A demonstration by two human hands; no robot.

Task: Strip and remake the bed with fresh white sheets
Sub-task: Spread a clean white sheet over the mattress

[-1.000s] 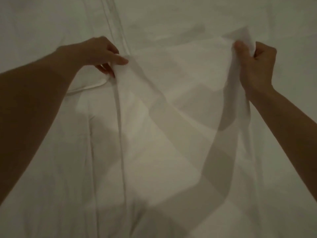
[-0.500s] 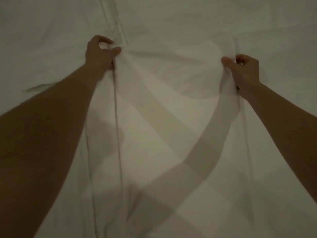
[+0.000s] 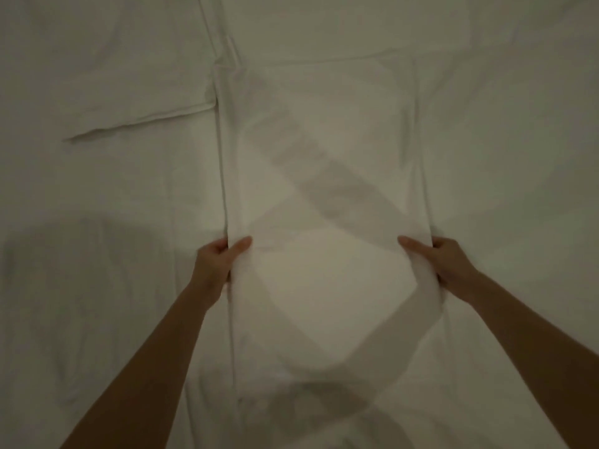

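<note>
Now sheet (image 3: 324,163) between gripping fingers (image 3: 241,246).

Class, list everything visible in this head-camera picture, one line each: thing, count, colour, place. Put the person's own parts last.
folded sheet: one, white, centre, a long panel lying on the bed and running away from the person, gripped at both side edges.
bed linen underneath: white, fills the whole frame; layers cannot be counted.
hemmed edge: one, white, upper left, slanting across the bed linen.
left hand: one, grips the folded sheet's left edge, thumb on top.
right hand: one, grips the right edge, thumb on top.
</note>
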